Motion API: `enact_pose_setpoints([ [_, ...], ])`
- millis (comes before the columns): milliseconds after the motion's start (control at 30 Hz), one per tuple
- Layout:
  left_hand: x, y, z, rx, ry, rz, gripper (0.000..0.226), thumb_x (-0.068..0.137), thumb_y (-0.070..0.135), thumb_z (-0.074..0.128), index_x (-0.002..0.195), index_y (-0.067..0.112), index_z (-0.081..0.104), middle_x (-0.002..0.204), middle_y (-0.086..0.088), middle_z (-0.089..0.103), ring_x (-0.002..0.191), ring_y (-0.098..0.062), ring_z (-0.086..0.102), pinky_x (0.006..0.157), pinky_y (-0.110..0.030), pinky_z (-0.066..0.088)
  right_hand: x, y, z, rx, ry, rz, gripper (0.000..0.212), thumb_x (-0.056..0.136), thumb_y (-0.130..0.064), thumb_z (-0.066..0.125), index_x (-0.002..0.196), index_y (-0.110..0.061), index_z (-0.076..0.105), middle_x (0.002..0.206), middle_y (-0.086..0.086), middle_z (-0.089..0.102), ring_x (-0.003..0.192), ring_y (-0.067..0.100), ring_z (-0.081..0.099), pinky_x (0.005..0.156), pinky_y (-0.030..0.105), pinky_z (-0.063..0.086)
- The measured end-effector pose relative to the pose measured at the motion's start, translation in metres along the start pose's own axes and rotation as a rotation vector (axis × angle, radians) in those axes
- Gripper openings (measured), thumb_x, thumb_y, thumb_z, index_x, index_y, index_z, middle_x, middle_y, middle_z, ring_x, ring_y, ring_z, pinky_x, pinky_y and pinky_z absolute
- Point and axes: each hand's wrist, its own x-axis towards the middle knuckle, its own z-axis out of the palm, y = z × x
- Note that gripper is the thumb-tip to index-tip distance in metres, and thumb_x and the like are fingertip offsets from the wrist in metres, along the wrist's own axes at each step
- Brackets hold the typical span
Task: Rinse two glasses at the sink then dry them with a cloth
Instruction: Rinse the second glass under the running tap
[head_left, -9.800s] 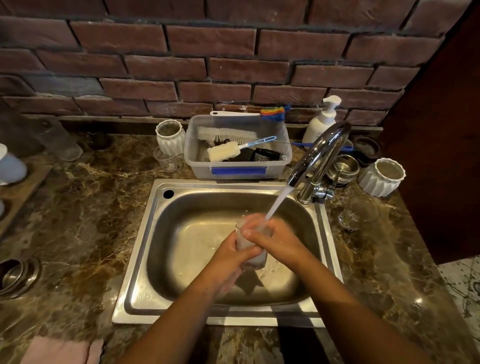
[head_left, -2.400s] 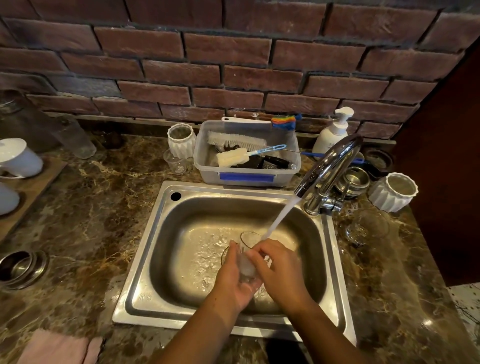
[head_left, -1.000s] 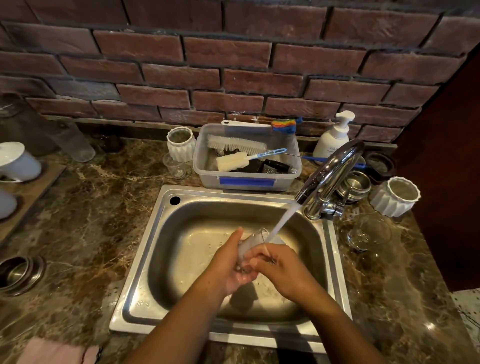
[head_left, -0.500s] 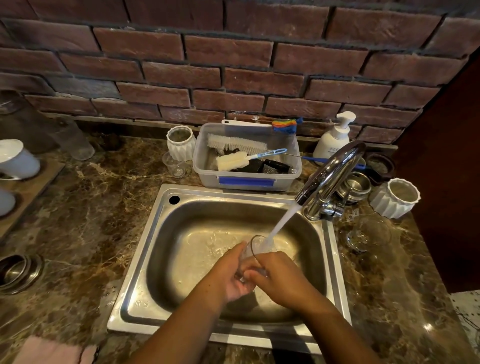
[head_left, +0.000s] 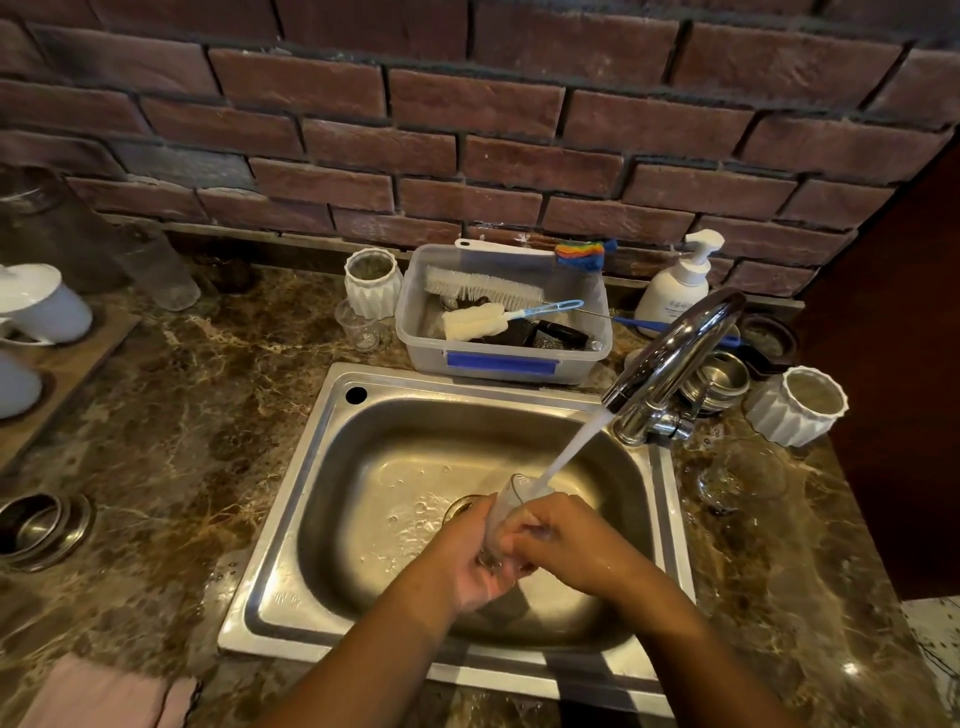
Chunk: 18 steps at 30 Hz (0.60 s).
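While tap (head_left: 670, 353) water pours into it, the glass (head_left: 506, 504) tilts over the sink (head_left: 288, 519), mouth towards the stream. The left hand (head_left: 462, 566) curls round its base and the right hand (head_left: 571, 540) wraps its side. Wet, thin and light, it probably slips easily and would chip on steel, so holding low round the body looks safer than the rim. Count: 1 glass held, 1 second glass (head_left: 743, 475) right of the sink, 1 small glass (head_left: 358, 330) and 1 tall glass (head_left: 156, 275) behind, 1 cloth (head_left: 98, 696) near left.
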Motion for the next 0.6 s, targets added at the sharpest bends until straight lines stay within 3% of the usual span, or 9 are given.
enact_pose_setpoints([
  [67,0.003,-0.008,0.003,-0.095,0.047,0.156,0.031,0.096,0.033,0.063,0.106,0.005,0.073,0.090,-0.017,0.077,0.082,-0.027,0.072,0.088,-0.043,0.057,0.006,-0.001,0.008,-0.008,0.103,0.027,0.015,0.085,-0.018,0.066,0.074,-0.020,0.077,0.075,0.003,0.074,0.071,0.008,0.067,0.076,0.033,0.058],
  [133,0.003,-0.016,0.006,-0.147,0.045,0.237,0.031,0.102,0.031,0.055,0.116,0.007,0.068,0.097,-0.018,0.078,0.096,-0.030,0.071,0.099,-0.052,0.051,0.011,-0.005,0.016,0.002,0.200,0.065,0.020,0.089,-0.021,0.065,0.072,-0.019,0.075,0.072,0.004,0.074,0.070,0.011,0.068,0.077,0.035,0.059],
  [200,0.002,-0.018,0.002,-0.176,0.006,0.197,0.031,0.101,0.030,0.055,0.112,0.006,0.070,0.084,-0.015,0.077,0.090,-0.027,0.070,0.093,-0.049,0.053,0.012,-0.007,0.018,-0.033,0.188,0.052,0.025,0.090,-0.020,0.063,0.068,-0.023,0.073,0.074,0.002,0.075,0.071,0.012,0.069,0.076,0.031,0.058],
  [267,0.001,-0.008,-0.002,-0.147,0.015,0.103,0.030,0.096,0.029,0.062,0.107,0.003,0.072,0.077,-0.014,0.075,0.077,-0.025,0.069,0.082,-0.043,0.056,0.007,-0.007,0.014,-0.103,0.072,-0.010,0.021,0.089,-0.020,0.063,0.074,-0.029,0.075,0.083,-0.003,0.077,0.078,0.008,0.069,0.080,0.025,0.054],
  [367,0.009,0.006,-0.011,-0.054,0.001,-0.061,0.040,0.088,0.035,0.074,0.112,0.003,0.075,0.088,-0.015,0.074,0.071,-0.022,0.068,0.064,-0.033,0.057,0.002,-0.003,0.005,-0.248,-0.024,-0.076,0.014,0.090,-0.028,0.065,0.093,-0.026,0.078,0.094,-0.009,0.078,0.086,0.004,0.068,0.085,0.027,0.054],
  [467,0.014,0.006,-0.010,-0.077,-0.011,-0.067,0.046,0.085,0.039,0.078,0.115,0.004,0.075,0.092,-0.014,0.074,0.077,-0.020,0.066,0.070,-0.026,0.053,0.001,-0.006,-0.001,-0.208,-0.018,-0.103,0.013,0.089,-0.025,0.065,0.090,-0.025,0.079,0.089,-0.008,0.077,0.082,0.004,0.069,0.083,0.027,0.056],
  [600,0.012,-0.016,-0.001,-0.161,0.043,0.247,0.033,0.100,0.036,0.058,0.117,0.009,0.069,0.098,-0.016,0.078,0.089,-0.028,0.075,0.092,-0.050,0.056,0.009,-0.014,0.015,-0.057,0.149,0.021,0.024,0.093,-0.024,0.063,0.071,-0.031,0.070,0.074,-0.006,0.071,0.073,0.004,0.066,0.077,0.025,0.054],
])
